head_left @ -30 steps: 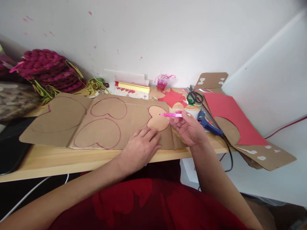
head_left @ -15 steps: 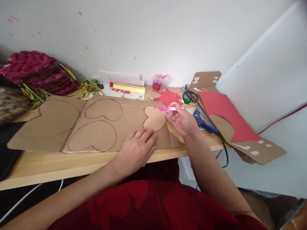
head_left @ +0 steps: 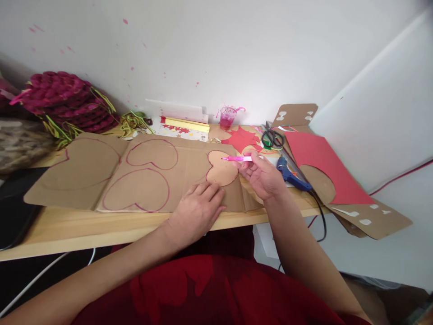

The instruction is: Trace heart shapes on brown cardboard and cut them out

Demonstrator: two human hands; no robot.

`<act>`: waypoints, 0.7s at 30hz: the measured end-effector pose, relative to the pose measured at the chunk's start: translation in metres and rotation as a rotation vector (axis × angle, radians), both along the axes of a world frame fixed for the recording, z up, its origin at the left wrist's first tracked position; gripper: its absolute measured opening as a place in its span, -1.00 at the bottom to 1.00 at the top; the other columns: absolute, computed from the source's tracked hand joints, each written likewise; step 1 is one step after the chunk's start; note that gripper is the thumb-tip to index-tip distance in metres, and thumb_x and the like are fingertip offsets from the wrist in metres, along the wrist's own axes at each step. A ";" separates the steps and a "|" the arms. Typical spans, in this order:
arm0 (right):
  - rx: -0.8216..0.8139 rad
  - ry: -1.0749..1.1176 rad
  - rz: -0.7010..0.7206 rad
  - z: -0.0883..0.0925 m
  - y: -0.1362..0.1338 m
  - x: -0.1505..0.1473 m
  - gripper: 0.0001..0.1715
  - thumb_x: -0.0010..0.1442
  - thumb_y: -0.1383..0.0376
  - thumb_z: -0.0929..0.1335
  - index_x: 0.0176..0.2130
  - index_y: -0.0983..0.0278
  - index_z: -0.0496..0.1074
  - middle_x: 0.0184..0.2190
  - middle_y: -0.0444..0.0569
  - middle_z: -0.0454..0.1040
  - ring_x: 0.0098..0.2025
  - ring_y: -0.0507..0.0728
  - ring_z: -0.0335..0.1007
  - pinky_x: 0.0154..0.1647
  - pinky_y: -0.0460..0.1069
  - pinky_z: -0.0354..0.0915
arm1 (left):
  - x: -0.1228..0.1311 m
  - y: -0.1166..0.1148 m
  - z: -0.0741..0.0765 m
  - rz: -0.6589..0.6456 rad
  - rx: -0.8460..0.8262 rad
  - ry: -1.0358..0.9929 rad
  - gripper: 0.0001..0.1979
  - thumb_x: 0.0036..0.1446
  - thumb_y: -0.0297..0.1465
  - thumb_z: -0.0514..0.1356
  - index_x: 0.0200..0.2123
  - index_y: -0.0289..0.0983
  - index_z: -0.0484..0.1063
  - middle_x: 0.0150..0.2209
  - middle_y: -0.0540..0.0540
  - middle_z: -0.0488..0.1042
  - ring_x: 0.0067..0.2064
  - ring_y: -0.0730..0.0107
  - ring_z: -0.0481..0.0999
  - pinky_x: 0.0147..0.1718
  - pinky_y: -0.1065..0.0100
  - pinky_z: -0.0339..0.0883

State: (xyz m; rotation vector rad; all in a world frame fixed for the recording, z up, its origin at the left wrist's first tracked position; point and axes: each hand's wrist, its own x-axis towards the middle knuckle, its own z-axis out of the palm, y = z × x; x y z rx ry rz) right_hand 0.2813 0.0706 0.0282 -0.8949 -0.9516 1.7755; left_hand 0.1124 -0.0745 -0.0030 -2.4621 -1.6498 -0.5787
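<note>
A flattened sheet of brown cardboard [head_left: 189, 164] lies along the table, with several heart outlines drawn on it in dark pink. On its right part rests a lighter heart-shaped paper template [head_left: 221, 170], edged by a pink line. My left hand [head_left: 199, 205] lies flat with fingers stretched out, fingertips on the template's lower edge. Between the fingers of my right hand [head_left: 265, 174] is a pink marker [head_left: 238, 158], held nearly level with its tip pointing left over the template. Whether the tip touches the paper, I cannot tell.
A blue glue gun [head_left: 292, 177] and black scissors [head_left: 272, 136] lie right of my right hand, near red paper [head_left: 333, 167]. Behind stand a cup of pink liquid [head_left: 227, 118] and red star cutouts [head_left: 241, 138]. A braided magenta bundle [head_left: 67, 101] sits at the left.
The whole view has shifted slightly, so things appear further right. My left hand stays on the template, and the marker remains in my right hand above it.
</note>
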 end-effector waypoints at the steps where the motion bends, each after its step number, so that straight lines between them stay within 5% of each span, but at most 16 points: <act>1: 0.001 0.001 0.004 0.000 0.000 0.001 -0.83 0.31 0.20 0.47 -0.31 0.22 0.56 -0.56 -0.18 0.47 -0.41 0.01 0.47 0.08 0.03 0.53 | 0.000 0.000 0.000 -0.004 -0.005 -0.005 -0.71 0.40 -0.34 0.17 0.08 -0.36 0.48 0.07 -0.27 0.56 0.12 -0.03 0.51 0.04 0.02 0.47; 12: 0.021 -0.017 0.011 -0.003 0.002 0.002 -0.77 0.26 0.11 0.51 -0.30 0.22 0.54 -0.56 -0.18 0.47 -0.40 0.04 0.53 0.05 0.04 0.53 | -0.007 0.006 0.005 -0.052 -0.045 0.102 -0.72 0.36 -0.51 0.17 0.11 -0.36 0.45 0.09 -0.25 0.54 0.13 0.07 0.51 0.15 0.08 0.43; 16: 0.019 -0.041 0.027 -0.001 0.006 0.001 -0.77 0.27 0.12 0.50 -0.28 0.23 0.53 -0.56 -0.18 0.47 -0.35 0.06 0.58 -0.04 -0.02 0.53 | -0.005 0.014 0.016 -0.041 -0.118 0.240 -0.65 0.30 -0.57 0.17 0.15 -0.42 0.42 -0.03 -0.26 0.56 -0.04 0.05 0.58 -0.07 0.10 0.54; 21: -0.004 -0.084 0.025 -0.001 0.007 0.002 -0.75 0.24 0.11 0.50 -0.24 0.22 0.52 -0.53 -0.21 0.48 -0.26 0.10 0.65 -0.09 -0.04 0.52 | -0.001 0.023 0.029 -0.059 -0.149 0.333 -0.80 0.30 -0.62 0.10 -0.13 -0.37 0.50 -0.20 -0.24 0.54 -0.19 0.08 0.59 -0.29 0.17 0.52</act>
